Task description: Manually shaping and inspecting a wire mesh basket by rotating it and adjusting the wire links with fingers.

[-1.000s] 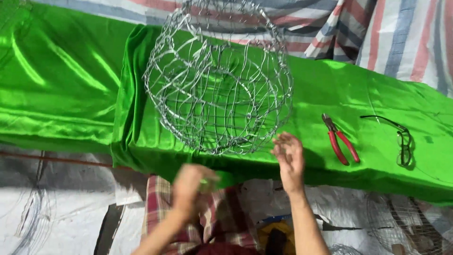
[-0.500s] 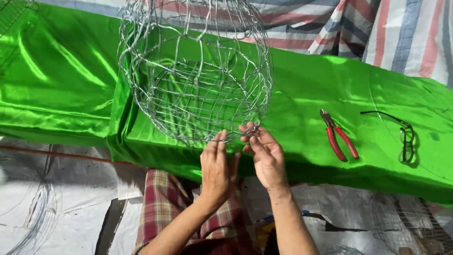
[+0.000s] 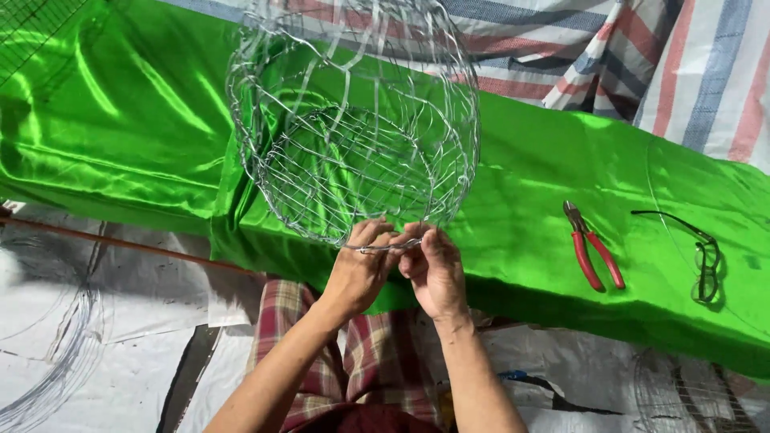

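Wire basket (image 3: 353,136) rim now pinched by my left hand (image 3: 359,269) and right hand (image 3: 433,271), which have drawn together.

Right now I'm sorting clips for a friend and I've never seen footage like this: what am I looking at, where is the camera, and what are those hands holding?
The camera sits on a person's head and looks down, so the two bare arms coming in from the bottom are the wearer's own. The left hand and right hand meet at the lower rim of a round wire basket, a see-through cage of thin silvery wire; the fingers pinch the rim wire between them. The basket stands over a shiny green cloth spread on the work surface. To the right on that cloth lie red-handled pliers and a pair of glasses, neither touched. Behind is a striped tarp; under the arms you see the wearer's checked clothing.
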